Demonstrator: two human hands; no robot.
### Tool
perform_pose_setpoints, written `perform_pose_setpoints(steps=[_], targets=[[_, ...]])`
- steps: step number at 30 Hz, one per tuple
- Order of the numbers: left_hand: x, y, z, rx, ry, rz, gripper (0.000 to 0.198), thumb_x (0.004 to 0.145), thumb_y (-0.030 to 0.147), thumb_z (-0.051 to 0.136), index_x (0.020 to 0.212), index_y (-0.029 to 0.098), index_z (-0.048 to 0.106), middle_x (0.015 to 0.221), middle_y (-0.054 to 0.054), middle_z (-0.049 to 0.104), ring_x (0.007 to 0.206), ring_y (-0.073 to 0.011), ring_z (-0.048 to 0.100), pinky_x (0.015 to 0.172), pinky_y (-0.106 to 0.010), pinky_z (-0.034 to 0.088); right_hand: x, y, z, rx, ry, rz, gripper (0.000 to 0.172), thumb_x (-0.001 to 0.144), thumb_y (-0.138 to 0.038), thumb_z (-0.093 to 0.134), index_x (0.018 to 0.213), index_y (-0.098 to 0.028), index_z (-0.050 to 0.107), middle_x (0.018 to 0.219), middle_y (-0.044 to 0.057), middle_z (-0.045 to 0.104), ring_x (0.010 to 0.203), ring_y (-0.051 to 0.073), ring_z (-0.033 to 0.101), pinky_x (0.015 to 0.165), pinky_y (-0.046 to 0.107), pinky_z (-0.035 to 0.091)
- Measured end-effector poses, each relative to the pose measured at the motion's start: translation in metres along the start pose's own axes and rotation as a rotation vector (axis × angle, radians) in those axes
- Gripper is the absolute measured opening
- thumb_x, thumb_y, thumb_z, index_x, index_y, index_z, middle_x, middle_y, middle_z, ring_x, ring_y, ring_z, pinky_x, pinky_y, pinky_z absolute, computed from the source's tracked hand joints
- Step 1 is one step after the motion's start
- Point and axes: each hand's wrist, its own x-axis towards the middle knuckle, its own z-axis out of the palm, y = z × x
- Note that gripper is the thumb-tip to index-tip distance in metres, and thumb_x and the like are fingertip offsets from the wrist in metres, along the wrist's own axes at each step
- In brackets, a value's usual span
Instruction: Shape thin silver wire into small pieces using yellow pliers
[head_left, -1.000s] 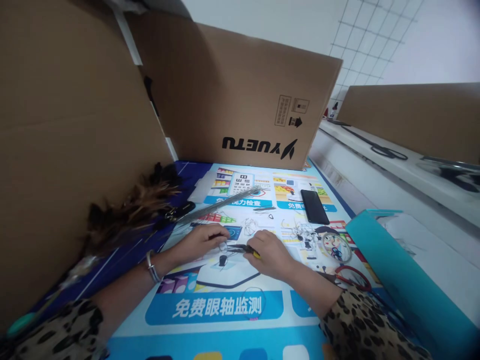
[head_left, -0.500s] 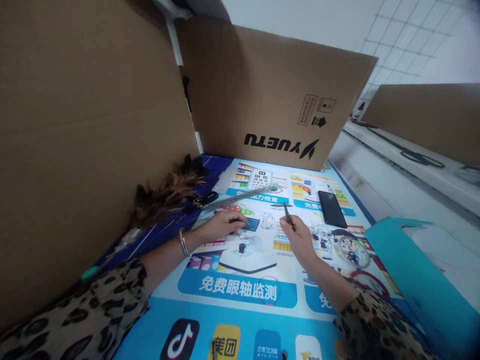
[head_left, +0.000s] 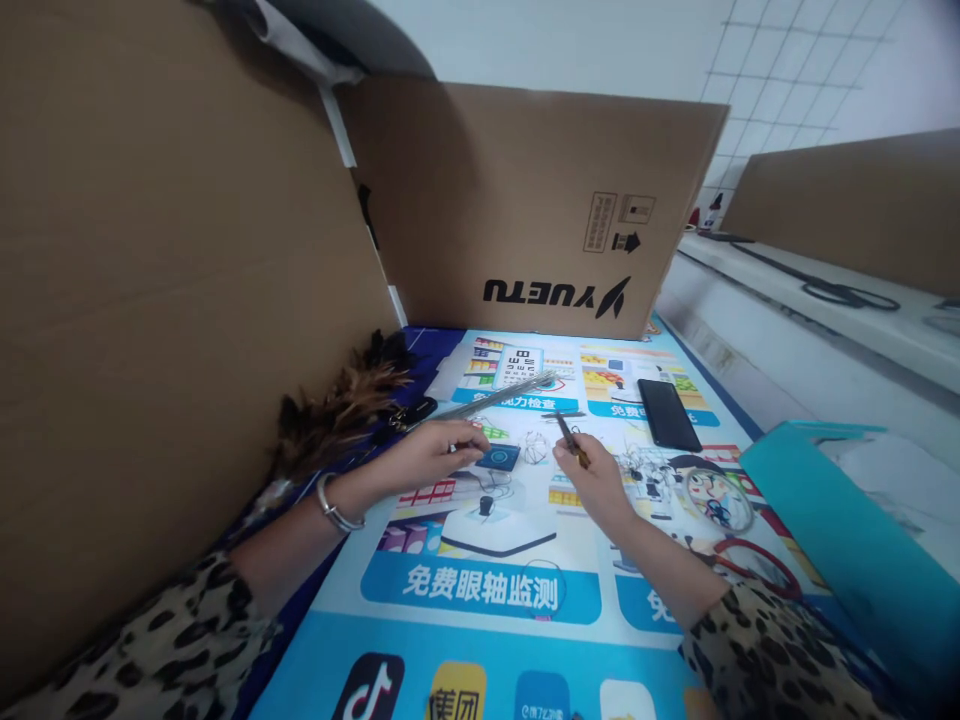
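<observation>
My left hand [head_left: 442, 450], a silver bangle [head_left: 335, 503] at its wrist, hovers over the printed mat with thumb and fingers drawn together. Whatever may be between those fingertips is too fine to make out. In my right hand [head_left: 596, 485] is a slim dark pointed tool [head_left: 568, 432], possibly tweezers or fine pliers, its tip directed up and away. Between the hands lies a small ball of thin wire [head_left: 535, 447]. Just beyond sits a bundle of straight silvery wires [head_left: 501, 393], with a short dark strip [head_left: 562, 414] near the tool's tip.
A black phone [head_left: 669, 414] lies at right, near tangled wire pieces [head_left: 649, 470], a round clear dish [head_left: 718, 502] and a red ring [head_left: 757, 567]. A teal box [head_left: 825, 500] stands far right. Brown feathers [head_left: 341, 400] line the left cardboard wall [head_left: 187, 250]; another cardboard panel [head_left: 540, 200] stands behind.
My left hand has shifted slightly left, away from the wire ball. The tool in my right hand has tilted further left. The camera view has shifted a little.
</observation>
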Motion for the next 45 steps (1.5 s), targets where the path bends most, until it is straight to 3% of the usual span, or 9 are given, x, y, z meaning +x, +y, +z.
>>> perform_pose_setpoints(steps=[3, 5, 9, 14, 22, 30, 45], targets=[[0.014, 0.001, -0.007, 0.044, -0.031, -0.057, 0.020, 0.077, 0.030, 0.051, 0.086, 0.018, 0.064, 0.082, -0.003, 0.063, 0.077, -0.0148, 0.055, 0.071, -0.024, 0.041, -0.002, 0.001, 0.002, -0.283, -0.059, -0.124, 0.024, 0.077, -0.039, 0.051, 0.088, -0.019, 0.057, 0.080, 0.002, 0.052, 0.074, 0.014, 0.047, 0.066, 0.025, 0.036], [0.028, -0.007, -0.002, -0.007, -0.044, -0.148, 0.022, 0.077, 0.032, 0.051, 0.087, 0.017, 0.063, 0.069, -0.001, 0.061, 0.065, -0.0130, 0.055, 0.060, -0.023, 0.041, -0.004, -0.001, 0.001, -0.489, -0.138, -0.233, 0.023, 0.077, -0.038, 0.053, 0.087, -0.019, 0.058, 0.084, 0.005, 0.053, 0.083, 0.017, 0.047, 0.073, 0.028, 0.035], [0.054, -0.023, 0.026, -0.189, 0.046, -0.266, 0.025, 0.075, 0.031, 0.051, 0.092, 0.016, 0.060, 0.065, -0.001, 0.058, 0.058, -0.0118, 0.053, 0.049, -0.020, 0.037, -0.007, -0.010, -0.007, -0.753, -0.315, -0.393, 0.024, 0.082, -0.039, 0.047, 0.088, -0.019, 0.058, 0.086, 0.007, 0.054, 0.086, 0.019, 0.046, 0.073, 0.031, 0.032], [0.062, -0.028, 0.060, -0.288, 0.096, -0.222, 0.030, 0.069, 0.030, 0.060, 0.095, 0.015, 0.058, 0.084, -0.004, 0.060, 0.065, -0.0109, 0.053, 0.055, -0.021, 0.041, -0.003, -0.015, -0.019, -0.919, -0.432, -0.504, 0.028, 0.085, -0.040, 0.041, 0.091, -0.018, 0.056, 0.087, 0.009, 0.054, 0.088, 0.021, 0.046, 0.074, 0.034, 0.030], [0.056, -0.041, 0.070, -0.358, 0.072, -0.213, 0.020, 0.074, 0.031, 0.055, 0.085, 0.014, 0.059, 0.067, 0.000, 0.056, 0.056, -0.0089, 0.051, 0.052, -0.020, 0.040, 0.003, -0.014, -0.025, -0.999, -0.489, -0.504, 0.029, 0.086, -0.041, 0.038, 0.092, -0.018, 0.054, 0.087, 0.009, 0.054, 0.086, 0.022, 0.047, 0.073, 0.035, 0.028], [0.054, -0.034, 0.065, -0.432, 0.115, -0.223, 0.019, 0.074, 0.030, 0.054, 0.086, 0.015, 0.057, 0.064, 0.001, 0.056, 0.053, -0.0080, 0.051, 0.048, -0.018, 0.038, 0.003, -0.020, -0.025, -1.009, -0.511, -0.489, 0.029, 0.086, -0.041, 0.039, 0.096, -0.018, 0.054, 0.089, 0.008, 0.053, 0.088, 0.021, 0.045, 0.075, 0.034, 0.029], [0.056, -0.036, 0.060, -0.676, 0.225, -0.290, 0.024, 0.074, 0.033, 0.057, 0.086, 0.012, 0.054, 0.063, -0.001, 0.059, 0.050, -0.0081, 0.051, 0.047, -0.020, 0.041, 0.004, -0.013, -0.023, -0.875, -0.443, -0.429, 0.035, 0.086, -0.038, 0.041, 0.116, -0.023, 0.050, 0.095, 0.008, 0.051, 0.092, 0.021, 0.041, 0.078, 0.033, 0.029]])
